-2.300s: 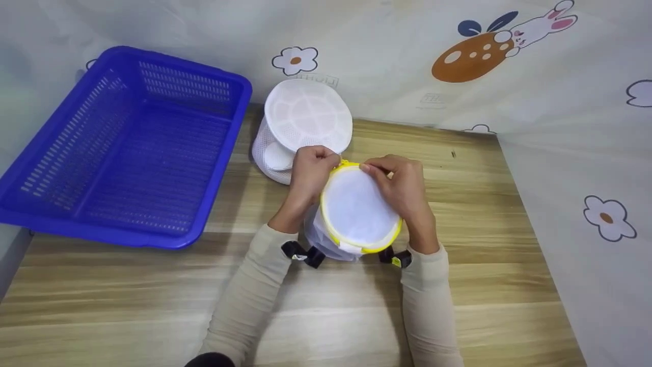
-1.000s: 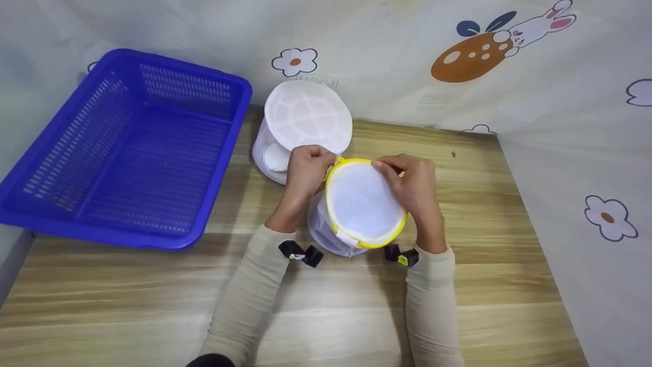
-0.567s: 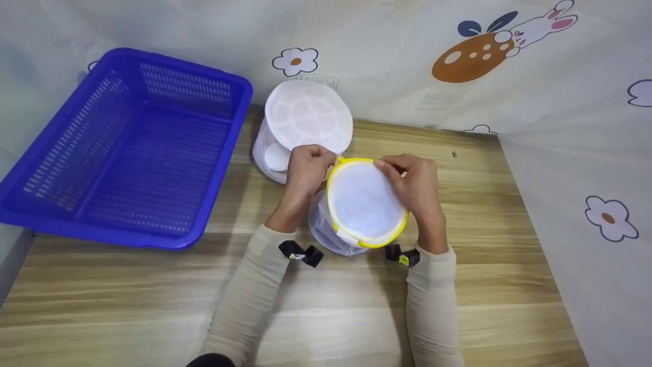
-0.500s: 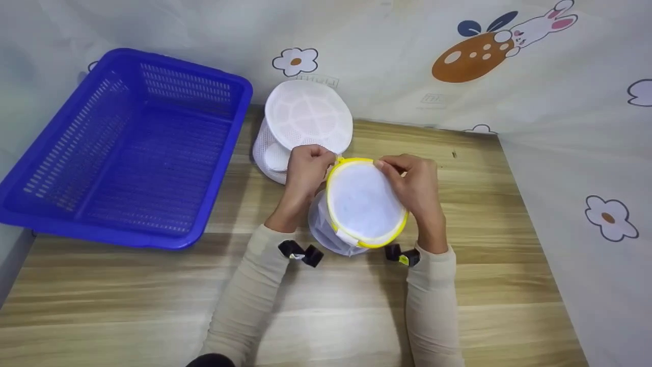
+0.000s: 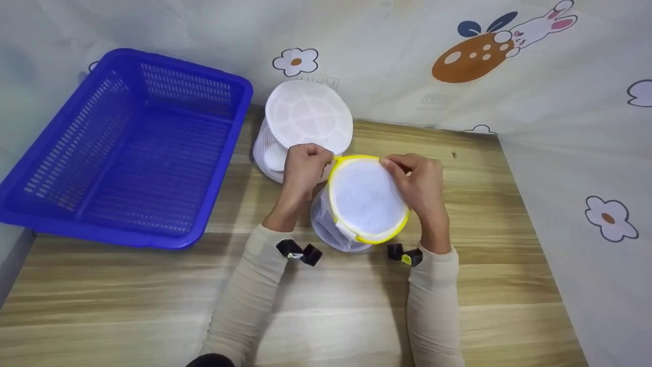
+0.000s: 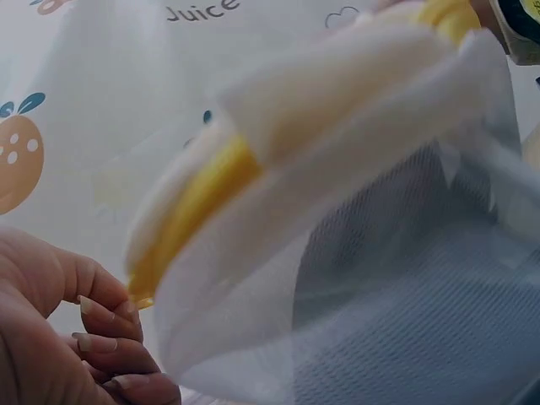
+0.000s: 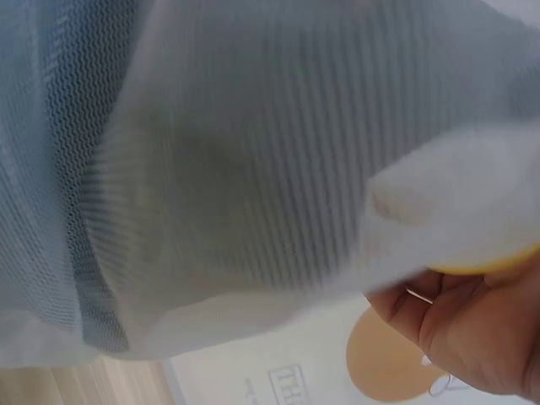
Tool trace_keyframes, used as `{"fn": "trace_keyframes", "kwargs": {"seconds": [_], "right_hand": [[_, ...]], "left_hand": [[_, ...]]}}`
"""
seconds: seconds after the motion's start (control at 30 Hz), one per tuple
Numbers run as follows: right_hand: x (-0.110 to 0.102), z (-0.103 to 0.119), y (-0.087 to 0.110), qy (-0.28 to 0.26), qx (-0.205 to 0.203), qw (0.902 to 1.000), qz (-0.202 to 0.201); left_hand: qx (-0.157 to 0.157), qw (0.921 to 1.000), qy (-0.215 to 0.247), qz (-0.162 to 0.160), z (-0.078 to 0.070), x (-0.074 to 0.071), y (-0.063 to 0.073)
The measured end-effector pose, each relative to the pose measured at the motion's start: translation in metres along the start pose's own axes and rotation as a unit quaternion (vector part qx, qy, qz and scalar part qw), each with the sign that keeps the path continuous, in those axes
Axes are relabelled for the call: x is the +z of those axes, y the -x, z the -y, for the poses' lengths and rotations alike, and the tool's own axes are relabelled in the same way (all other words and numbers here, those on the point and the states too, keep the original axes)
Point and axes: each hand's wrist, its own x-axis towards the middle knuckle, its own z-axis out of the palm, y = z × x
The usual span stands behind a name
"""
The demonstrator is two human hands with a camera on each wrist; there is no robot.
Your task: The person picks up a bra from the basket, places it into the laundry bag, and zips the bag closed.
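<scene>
In the head view a round white mesh laundry bag (image 5: 368, 199) with a yellow zipper rim stands tilted between my hands, its lid facing up. My left hand (image 5: 304, 171) pinches the yellow zipper end at the lid's upper left. On the upper right edge, my right hand (image 5: 418, 183) holds the rim between thumb and fingers. Close up in the left wrist view, the fingertips (image 6: 126, 316) meet the yellow zipper (image 6: 211, 186), above sheer netting. The right wrist view is mostly filled by the bag's mesh side (image 7: 253, 169), with the hand (image 7: 472, 329) beneath the yellow rim.
A second white mesh laundry bag (image 5: 308, 114) stands behind my left hand, near the wall. To the left sits a large blue plastic basket (image 5: 163, 168), nothing visible in it. All rest on a wood-grain tabletop (image 5: 489, 285) beside patterned walls (image 5: 387, 46).
My hands have moved farther apart, the left slightly left, the right to the right. The yellow-rimmed bag has shifted slightly up and right, showing more of its lower side. The blue basket stays put.
</scene>
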Motion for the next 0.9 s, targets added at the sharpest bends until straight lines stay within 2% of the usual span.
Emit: {"fn": "trace_keyframes", "kwargs": {"seconds": [0.27,0.57,0.77,0.9], "right_hand": [[-0.0024,-0.0036,0.0,-0.001,0.0,1.0,-0.01],[0.0004,-0.0008,0.0001,0.012,0.02,0.9996,0.014],[0.0024,0.0034,-0.0007,0.007,0.002,0.9998,0.02],[0.005,0.0051,-0.0011,-0.002,-0.015,0.9997,0.019]], "left_hand": [[0.003,0.9996,-0.029,-0.006,-0.0002,-0.0014,-0.0011],[0.011,0.9998,-0.015,0.003,0.0029,-0.0009,-0.0021],[0.014,0.9997,-0.018,0.005,0.0031,-0.002,-0.0015],[0.019,0.9996,-0.015,0.017,0.0026,-0.0001,-0.0007]]}}
